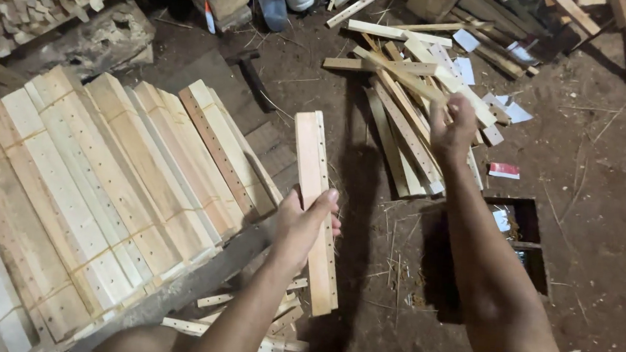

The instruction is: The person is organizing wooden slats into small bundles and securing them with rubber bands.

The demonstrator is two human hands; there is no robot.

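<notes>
The left hand (302, 223) gripped a drilled slat (316, 206), its long axis running away from the person. The right hand (452, 127), farther out, closed on a thin strip (403, 75) over the loose slat pile (406, 131).

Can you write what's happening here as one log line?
left hand: grips drilled wooden slat | right hand: reaches into loose slat pile | bundled slats: stacked left

Tied slat bundles (104, 182) left; red card (504, 170); floor hole (524, 237).

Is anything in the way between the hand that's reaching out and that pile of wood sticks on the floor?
Nothing visible is. The right hand is already on the loose slats, fingers curled around one. The left hand holds a separate drilled slat closer in.
</notes>
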